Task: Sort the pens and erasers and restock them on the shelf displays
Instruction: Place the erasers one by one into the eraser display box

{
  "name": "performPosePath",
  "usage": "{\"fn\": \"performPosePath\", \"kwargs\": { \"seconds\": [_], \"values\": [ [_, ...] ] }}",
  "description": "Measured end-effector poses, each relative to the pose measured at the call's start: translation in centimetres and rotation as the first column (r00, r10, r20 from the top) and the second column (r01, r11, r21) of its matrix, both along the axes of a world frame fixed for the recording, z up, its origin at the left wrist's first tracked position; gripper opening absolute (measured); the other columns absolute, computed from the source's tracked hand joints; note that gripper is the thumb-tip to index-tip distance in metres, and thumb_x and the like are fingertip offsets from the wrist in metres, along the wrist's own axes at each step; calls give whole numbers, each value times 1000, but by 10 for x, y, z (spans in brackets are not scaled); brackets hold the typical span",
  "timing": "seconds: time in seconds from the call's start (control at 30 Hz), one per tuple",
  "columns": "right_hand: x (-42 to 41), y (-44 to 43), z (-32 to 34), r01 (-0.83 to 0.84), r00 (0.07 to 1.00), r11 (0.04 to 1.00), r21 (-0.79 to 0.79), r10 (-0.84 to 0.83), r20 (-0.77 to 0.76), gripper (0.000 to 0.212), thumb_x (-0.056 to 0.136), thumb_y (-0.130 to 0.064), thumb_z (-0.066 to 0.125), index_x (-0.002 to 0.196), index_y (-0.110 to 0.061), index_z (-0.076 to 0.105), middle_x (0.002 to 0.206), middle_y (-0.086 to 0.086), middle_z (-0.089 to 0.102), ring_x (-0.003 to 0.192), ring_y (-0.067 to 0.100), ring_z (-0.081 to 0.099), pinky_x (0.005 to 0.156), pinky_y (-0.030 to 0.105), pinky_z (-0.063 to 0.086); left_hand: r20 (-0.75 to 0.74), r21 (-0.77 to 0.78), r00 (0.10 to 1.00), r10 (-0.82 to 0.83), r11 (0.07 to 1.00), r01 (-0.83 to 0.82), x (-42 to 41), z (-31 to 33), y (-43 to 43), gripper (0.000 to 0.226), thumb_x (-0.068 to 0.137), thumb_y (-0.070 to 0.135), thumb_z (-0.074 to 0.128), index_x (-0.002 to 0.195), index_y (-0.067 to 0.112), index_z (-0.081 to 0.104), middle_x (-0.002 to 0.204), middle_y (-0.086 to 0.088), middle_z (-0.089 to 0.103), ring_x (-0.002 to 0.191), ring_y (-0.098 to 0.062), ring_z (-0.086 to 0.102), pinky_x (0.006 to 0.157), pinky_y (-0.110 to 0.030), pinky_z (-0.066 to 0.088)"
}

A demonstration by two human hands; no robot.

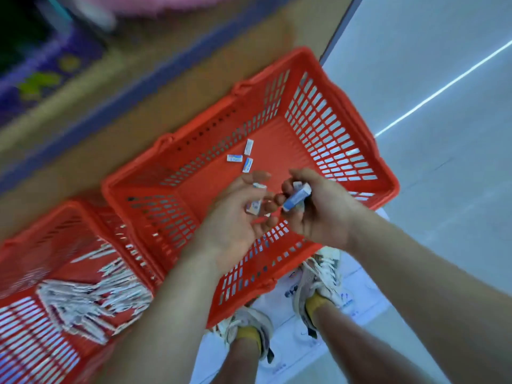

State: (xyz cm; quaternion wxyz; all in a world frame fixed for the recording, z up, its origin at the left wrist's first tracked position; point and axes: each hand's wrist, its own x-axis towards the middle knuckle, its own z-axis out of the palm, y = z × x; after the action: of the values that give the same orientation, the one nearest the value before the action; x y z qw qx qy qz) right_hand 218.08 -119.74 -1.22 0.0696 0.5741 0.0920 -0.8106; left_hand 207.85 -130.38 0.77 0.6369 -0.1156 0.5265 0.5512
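Pens [91,300]: heaped in a second basket [55,236], which touches the left wall of the red basket [327,126].
Loose erasers [243,157]: three, laid on the red basket's floor, toward its far side.
Left hand [235,220]: held over the red basket's near half, cupped palm-up, with small erasers [255,207] carried in it.
Right hand [321,212]: held just beside it, fingers curled round a blue-sleeved eraser [296,199].
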Motion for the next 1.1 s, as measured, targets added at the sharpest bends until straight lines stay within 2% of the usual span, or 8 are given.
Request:
{"fn": "performPosePath", "kwargs": {
  "seconds": [0.1,0.23,0.47,0.6,0.7,0.77,0.9,1.1],
  "values": [
    [-8,-5,77,9,1000,996,87,-10,4,38,92,-38,49,60,-18,48,48,-3,43,35,8,42,32,12,31,-448,18,869,-210,970,244,7,78,9,28,79,4,69,97,24,65,70,8,60,61,-1,53,57,-14,43],
    [-16,-1,179,-107,993,952,285,117,-19,39,94,-36,48,59,-18,55,45,0,42,35,11,34,34,15,27,-738,-39,618,-269,933,359,1,172,16,16,82,13,69,87,28,69,80,14,70,72,10,60,67,-4,41],
    [-24,14,327,-244,919,802,546,371,-134,22,99,-16,43,93,-19,64,62,1,63,47,14,55,44,20,40,-542,21,840,-29,999,49,-17,297,16,21,90,19,57,79,14,74,55,0,55,45,-7,39,39,-18,27],
    [-30,17,394,-227,854,685,692,482,-196,22,93,-13,54,110,-18,68,58,2,54,46,11,38,47,22,24,-501,67,859,-108,984,163,-35,359,9,24,89,27,57,72,20,72,61,-3,55,49,-9,41,41,-19,30],
    [-36,14,437,-191,792,629,753,552,-260,31,78,-19,73,109,-21,71,65,28,41,53,19,28,51,30,20,-511,105,850,-131,972,212,-50,403,5,22,78,38,63,72,19,72,65,-9,51,49,-9,40,40,-17,29],
    [-42,12,457,-167,784,582,796,568,-251,33,71,-17,79,103,-19,72,73,32,48,56,20,33,53,28,28,-555,122,823,-119,967,222,-60,430,5,23,70,42,65,73,21,74,61,-7,50,49,-9,39,41,-17,29],
    [-58,16,475,-59,846,552,832,470,-252,35,66,-16,78,94,-2,63,52,-7,50,42,8,29,39,16,27,-701,153,708,-89,951,270,-77,465,4,27,69,35,75,93,24,70,72,8,64,49,-4,47,48,-17,41],
    [-89,35,489,-38,832,537,843,484,-271,33,65,-14,77,90,1,62,59,1,57,40,8,34,38,14,28,-884,36,463,-61,980,197,-103,482,14,17,67,20,81,79,25,70,71,12,69,59,0,60,58,-12,46]
  ]
}}
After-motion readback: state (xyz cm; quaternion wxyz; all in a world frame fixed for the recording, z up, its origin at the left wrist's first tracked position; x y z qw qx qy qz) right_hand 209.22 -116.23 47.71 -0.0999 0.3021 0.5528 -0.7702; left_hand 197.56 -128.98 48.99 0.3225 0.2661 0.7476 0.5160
